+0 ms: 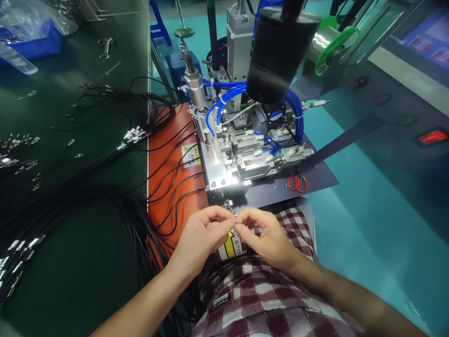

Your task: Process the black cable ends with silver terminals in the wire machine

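Maroon-and-white checked clothing [259,292] lies below 2 hands pinching 1 tiny part [239,221] at the near side of the pneumatic machine [224,178].
Left hand [205,236] and right hand [268,238] meet there, each with thumb and forefinger closed on the part, which is too small to identify. Left of the machine, black cables [115,199] run in a thick bundle, with metal connectors [134,135] nearby; to its right lie red-handled scissors [298,182], and beyond its far right side sits 1 green-rimmed wire spool [329,47].
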Demonstrator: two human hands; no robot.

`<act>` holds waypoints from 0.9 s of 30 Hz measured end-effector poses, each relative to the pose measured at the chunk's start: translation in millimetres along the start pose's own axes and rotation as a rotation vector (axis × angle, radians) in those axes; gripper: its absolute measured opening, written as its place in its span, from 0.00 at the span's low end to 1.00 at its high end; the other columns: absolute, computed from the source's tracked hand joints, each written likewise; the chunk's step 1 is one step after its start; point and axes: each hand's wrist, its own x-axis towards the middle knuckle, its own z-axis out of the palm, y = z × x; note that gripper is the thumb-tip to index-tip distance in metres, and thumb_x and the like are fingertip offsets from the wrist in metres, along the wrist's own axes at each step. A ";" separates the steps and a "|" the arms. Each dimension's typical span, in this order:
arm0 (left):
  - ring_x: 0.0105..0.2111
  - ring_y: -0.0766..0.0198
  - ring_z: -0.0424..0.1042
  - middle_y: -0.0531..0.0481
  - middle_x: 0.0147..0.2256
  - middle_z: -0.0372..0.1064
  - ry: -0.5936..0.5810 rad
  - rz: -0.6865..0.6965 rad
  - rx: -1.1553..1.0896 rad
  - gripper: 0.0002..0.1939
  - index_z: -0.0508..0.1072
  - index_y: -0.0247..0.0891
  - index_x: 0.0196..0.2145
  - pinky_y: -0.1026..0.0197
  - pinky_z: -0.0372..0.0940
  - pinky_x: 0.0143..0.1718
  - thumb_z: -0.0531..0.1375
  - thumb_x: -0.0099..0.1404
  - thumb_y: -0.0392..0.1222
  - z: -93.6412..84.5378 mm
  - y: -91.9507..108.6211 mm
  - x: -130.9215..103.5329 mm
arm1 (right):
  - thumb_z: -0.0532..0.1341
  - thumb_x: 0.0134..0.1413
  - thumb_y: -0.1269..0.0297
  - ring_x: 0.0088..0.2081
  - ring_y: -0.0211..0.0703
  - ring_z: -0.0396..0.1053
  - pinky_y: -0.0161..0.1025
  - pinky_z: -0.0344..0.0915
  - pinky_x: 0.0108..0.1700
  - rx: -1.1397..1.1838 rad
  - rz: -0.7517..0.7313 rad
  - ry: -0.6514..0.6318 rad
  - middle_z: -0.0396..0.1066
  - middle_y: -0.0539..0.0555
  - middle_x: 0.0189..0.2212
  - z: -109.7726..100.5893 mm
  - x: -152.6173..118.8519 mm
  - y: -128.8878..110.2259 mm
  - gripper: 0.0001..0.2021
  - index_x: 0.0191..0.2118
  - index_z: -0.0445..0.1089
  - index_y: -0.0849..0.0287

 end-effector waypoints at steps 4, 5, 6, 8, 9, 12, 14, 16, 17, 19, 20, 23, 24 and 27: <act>0.16 0.74 0.43 0.62 0.13 0.46 0.041 -0.003 0.003 0.09 0.69 0.36 0.29 0.67 0.39 0.17 0.62 0.59 0.44 1.7 -1.0 2.2 | 0.60 0.55 0.66 0.26 0.36 0.64 0.34 0.62 0.30 0.015 0.040 0.013 0.68 0.49 0.25 -5.0 0.2 -3.9 0.04 0.30 0.69 0.59; 0.15 0.74 0.43 0.62 0.13 0.46 0.049 -0.006 0.001 0.09 0.69 0.36 0.29 0.67 0.38 0.17 0.62 0.59 0.44 2.2 -0.8 2.4 | 0.60 0.55 0.66 0.26 0.36 0.64 0.34 0.63 0.30 0.017 0.049 0.026 0.68 0.49 0.25 -6.7 0.6 -5.1 0.04 0.31 0.69 0.59; 0.15 0.74 0.43 0.62 0.13 0.47 0.054 -0.008 -0.001 0.09 0.69 0.36 0.29 0.68 0.38 0.16 0.62 0.59 0.45 2.6 -0.4 2.4 | 0.60 0.55 0.66 0.26 0.36 0.64 0.35 0.63 0.30 0.019 0.055 0.045 0.69 0.50 0.25 -8.1 1.2 -6.2 0.04 0.31 0.69 0.59; 0.15 0.74 0.43 0.62 0.12 0.47 0.058 -0.005 -0.009 0.10 0.68 0.37 0.30 0.68 0.38 0.16 0.62 0.59 0.45 2.8 0.1 1.9 | 0.61 0.54 0.66 0.26 0.37 0.65 0.35 0.63 0.30 0.023 0.068 0.074 0.70 0.50 0.26 -9.4 2.6 -7.9 0.03 0.31 0.70 0.59; 0.15 0.74 0.44 0.62 0.12 0.47 0.056 0.000 -0.013 0.10 0.68 0.37 0.30 0.68 0.38 0.16 0.62 0.59 0.45 2.7 0.2 1.5 | 0.61 0.53 0.66 0.26 0.37 0.65 0.35 0.63 0.29 0.029 0.076 0.080 0.70 0.50 0.25 -9.2 3.5 -8.4 0.03 0.31 0.70 0.59; 0.15 0.74 0.44 0.63 0.12 0.47 0.047 0.013 -0.026 0.09 0.67 0.38 0.30 0.68 0.38 0.17 0.62 0.58 0.44 2.0 -0.5 0.5 | 0.62 0.52 0.66 0.25 0.37 0.65 0.35 0.63 0.28 0.049 0.096 0.085 0.70 0.50 0.24 -6.4 5.8 -8.8 0.03 0.31 0.70 0.59; 0.15 0.74 0.44 0.63 0.12 0.47 0.037 0.018 -0.028 0.09 0.67 0.38 0.30 0.68 0.38 0.17 0.63 0.58 0.44 1.7 -1.3 0.3 | 0.62 0.51 0.66 0.25 0.36 0.65 0.35 0.62 0.28 0.068 0.101 0.092 0.70 0.49 0.24 -4.4 6.7 -8.5 0.03 0.30 0.70 0.59; 0.15 0.74 0.44 0.63 0.13 0.47 0.026 0.020 -0.031 0.08 0.67 0.37 0.30 0.67 0.39 0.17 0.63 0.58 0.43 1.8 -1.7 0.4 | 0.62 0.51 0.66 0.25 0.36 0.64 0.35 0.62 0.28 0.091 0.113 0.095 0.69 0.49 0.24 -3.3 7.0 -8.3 0.03 0.29 0.69 0.59; 0.15 0.74 0.44 0.63 0.13 0.47 0.021 0.019 -0.033 0.08 0.67 0.37 0.30 0.67 0.40 0.18 0.63 0.58 0.42 2.0 -1.8 0.6 | 0.62 0.51 0.66 0.25 0.36 0.64 0.34 0.62 0.28 0.102 0.122 0.095 0.69 0.49 0.23 -3.1 7.0 -8.3 0.03 0.29 0.69 0.59; 0.15 0.74 0.44 0.63 0.13 0.47 0.019 0.015 -0.035 0.08 0.67 0.37 0.30 0.67 0.40 0.18 0.63 0.57 0.43 2.7 -1.4 1.0 | 0.62 0.50 0.66 0.25 0.36 0.64 0.34 0.62 0.27 0.120 0.139 0.097 0.68 0.49 0.23 -3.0 7.0 -8.6 0.04 0.28 0.69 0.59; 0.15 0.74 0.45 0.62 0.13 0.47 0.023 0.013 -0.034 0.09 0.68 0.37 0.30 0.67 0.40 0.18 0.63 0.57 0.43 3.1 -1.2 1.2 | 0.62 0.50 0.66 0.24 0.36 0.63 0.34 0.62 0.26 0.128 0.147 0.097 0.68 0.49 0.22 -2.9 7.0 -9.0 0.04 0.28 0.69 0.59; 0.15 0.74 0.45 0.62 0.13 0.48 0.045 0.005 -0.034 0.10 0.68 0.36 0.30 0.68 0.39 0.17 0.63 0.57 0.44 4.3 -0.4 1.5 | 0.63 0.49 0.65 0.24 0.36 0.63 0.34 0.62 0.26 0.160 0.167 0.100 0.67 0.48 0.22 -2.2 8.1 -10.6 0.04 0.27 0.69 0.60; 0.15 0.74 0.44 0.62 0.12 0.48 0.050 0.001 -0.038 0.10 0.68 0.36 0.30 0.68 0.39 0.17 0.63 0.57 0.45 4.7 -0.3 1.4 | 0.63 0.49 0.65 0.23 0.35 0.63 0.34 0.62 0.26 0.177 0.176 0.096 0.67 0.48 0.21 -1.9 8.6 -11.1 0.05 0.27 0.69 0.60; 0.16 0.75 0.43 0.62 0.13 0.48 0.051 -0.013 -0.056 0.10 0.67 0.36 0.30 0.68 0.39 0.17 0.62 0.58 0.45 5.7 -0.5 1.1 | 0.63 0.49 0.64 0.22 0.34 0.63 0.33 0.60 0.24 0.240 0.214 0.069 0.65 0.47 0.19 -0.8 10.0 -11.8 0.06 0.27 0.68 0.60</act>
